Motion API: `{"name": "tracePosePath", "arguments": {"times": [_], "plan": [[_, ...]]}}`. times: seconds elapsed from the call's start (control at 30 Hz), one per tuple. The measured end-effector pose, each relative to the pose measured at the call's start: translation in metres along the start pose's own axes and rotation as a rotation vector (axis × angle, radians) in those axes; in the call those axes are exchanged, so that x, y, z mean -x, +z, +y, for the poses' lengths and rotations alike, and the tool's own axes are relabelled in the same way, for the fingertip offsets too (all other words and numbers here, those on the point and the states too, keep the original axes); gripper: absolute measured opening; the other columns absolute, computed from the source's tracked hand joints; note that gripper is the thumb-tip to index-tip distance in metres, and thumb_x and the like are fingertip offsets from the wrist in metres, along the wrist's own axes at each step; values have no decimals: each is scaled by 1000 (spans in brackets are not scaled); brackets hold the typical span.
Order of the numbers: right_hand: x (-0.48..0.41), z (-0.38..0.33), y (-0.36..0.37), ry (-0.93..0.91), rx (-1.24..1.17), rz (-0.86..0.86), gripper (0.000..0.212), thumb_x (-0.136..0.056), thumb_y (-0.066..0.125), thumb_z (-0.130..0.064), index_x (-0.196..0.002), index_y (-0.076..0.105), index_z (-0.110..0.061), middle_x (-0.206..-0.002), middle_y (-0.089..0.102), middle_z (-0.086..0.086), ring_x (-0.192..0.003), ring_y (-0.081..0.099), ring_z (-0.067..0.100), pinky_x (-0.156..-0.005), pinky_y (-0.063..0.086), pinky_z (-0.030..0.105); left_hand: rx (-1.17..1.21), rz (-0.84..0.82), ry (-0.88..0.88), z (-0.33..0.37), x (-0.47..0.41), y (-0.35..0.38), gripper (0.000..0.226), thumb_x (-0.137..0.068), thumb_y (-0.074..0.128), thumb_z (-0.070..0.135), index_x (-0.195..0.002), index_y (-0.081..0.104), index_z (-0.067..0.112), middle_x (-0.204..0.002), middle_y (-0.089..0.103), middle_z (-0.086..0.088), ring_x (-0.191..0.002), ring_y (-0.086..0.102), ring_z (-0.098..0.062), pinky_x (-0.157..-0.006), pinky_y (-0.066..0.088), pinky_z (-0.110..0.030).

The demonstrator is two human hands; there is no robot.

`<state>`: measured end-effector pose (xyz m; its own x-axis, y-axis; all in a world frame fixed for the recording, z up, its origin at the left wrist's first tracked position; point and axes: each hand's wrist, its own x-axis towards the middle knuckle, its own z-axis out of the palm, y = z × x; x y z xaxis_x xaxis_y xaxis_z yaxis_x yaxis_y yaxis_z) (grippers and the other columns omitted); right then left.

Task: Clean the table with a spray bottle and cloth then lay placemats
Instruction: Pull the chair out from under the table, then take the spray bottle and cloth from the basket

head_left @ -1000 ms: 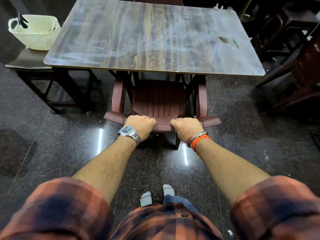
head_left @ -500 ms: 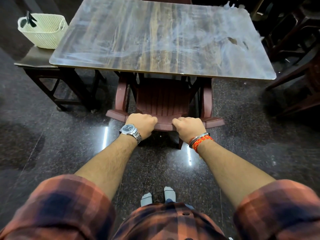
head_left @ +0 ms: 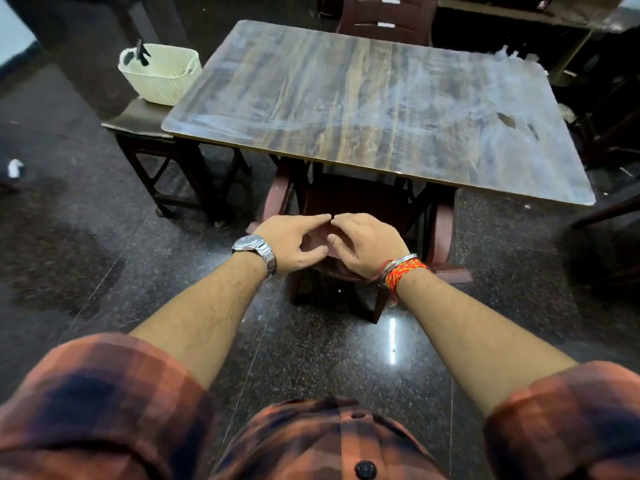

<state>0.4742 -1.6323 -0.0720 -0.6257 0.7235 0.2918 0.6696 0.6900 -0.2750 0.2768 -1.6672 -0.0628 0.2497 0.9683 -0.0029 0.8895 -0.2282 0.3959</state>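
Nearest to me are both forearms, stretched forward with the plaid sleeves rolled up above the elbows. My left hand (head_left: 292, 242), with a metal watch (head_left: 254, 249) on the wrist, is loose, fingers spread and gripping nothing; the forefinger points toward the right hand. My right hand (head_left: 365, 245), with a red thread band (head_left: 403, 273) and a bangle at the wrist, is just as loose, fingers slightly curled and bare. The two forefingers nearly meet at the tips; I cannot tell whether they touch.

Both hands hover over the back of a dark red plastic chair (head_left: 441, 233), which is pushed in under the table (head_left: 381, 109); I cannot tell whether they touch it. The table starts just beyond my fingers, its wood-grain top streaked with pale smears and marked by two small dark patches near the right edge.

Farther off, left of the table, a cream basket (head_left: 162, 76) sits on a dark stool (head_left: 138, 124), with something black poking out of it. Beyond the far edge stands a second red chair (head_left: 384, 19).
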Motion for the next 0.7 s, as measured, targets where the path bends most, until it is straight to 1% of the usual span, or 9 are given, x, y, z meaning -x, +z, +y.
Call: {"name": "tracePosePath", "arguments": {"times": [0.07,0.13,0.2,0.27,0.3,0.4,0.5,0.6,0.7], "plan": [[-23,-7,7,-1,-5,63,37,-87,55,-34,-116,62,-11,-118,65,5,-104,61,26,-77,56,41,-8,97,-112,-14,1,-6,66,-87,55,51,-148,44,27,-123,70,1,-104,67,-23,-90,50,-29],[-49,-16,18,-13,-1,65,45,-87,57,-31,-125,58,-8,-129,59,10,-118,56,26,-91,50,38,-25,167,-157,-33,4,-14,68,-88,52,48,-149,41,23,-132,65,0,-109,66,-24,-94,50,-35],[-75,-29,32,-35,8,25,55,-87,56,-32,-135,49,-5,-139,50,13,-129,46,27,-103,41,40,-55,195,-193,-56,8,-21,71,-88,51,46,-152,36,19,-146,53,-1,-123,59,-22,-103,46,-41],[-94,-40,45,-27,14,-16,63,-87,54,-34,-141,40,-6,-148,40,12,-137,35,27,-109,34,42,-91,186,-241,-75,10,-24,76,-89,48,46,-155,25,18,-157,38,0,-139,43,-20,-112,36,-48],[-101,-43,51,-31,19,-31,65,-87,53,-35,-143,36,-7,-150,35,11,-140,30,26,-112,30,42,-106,168,-264,-83,10,-25,77,-91,47,46,-157,20,18,-160,32,0,-144,36,-20,-116,30,-48],[-148,-63,80,-49,34,-71,67,-90,51,-37,-147,30,-8,-154,27,9,-143,22,23,-116,21,41,-135,165,-344,-136,3,-41,79,-95,45,48,-158,9,16,-164,21,0,-149,22,-21,-121,18,-45],[-210,-87,111,-38,40,-93,67,-91,50,-37,-147,28,-8,-155,25,9,-144,20,23,-117,19,41,-150,166,-413,-201,-5,-71,80,-98,41,49,-158,-1,17,-167,5,2,-153,8,-20,-123,9,-42],[-267,-116,133,-28,44,-111,66,-93,48,-37,-148,26,-8,-156,23,9,-145,17,23,-117,16,40,-164,139,-453,-258,-4,-105,81,-99,39,51,-158,-5,18,-167,-3,2,-153,5,-20,-123,6,-41],[-328,-148,152,-13,37,-81,66,-92,50,-37,-146,29,-7,-155,26,11,-144,20,25,-117,17,41,-176,98,-469,-318,-3,-140,79,-99,38,51,-159,-3,20,-167,-5,3,-153,4,-19,-123,6,-41]]}}
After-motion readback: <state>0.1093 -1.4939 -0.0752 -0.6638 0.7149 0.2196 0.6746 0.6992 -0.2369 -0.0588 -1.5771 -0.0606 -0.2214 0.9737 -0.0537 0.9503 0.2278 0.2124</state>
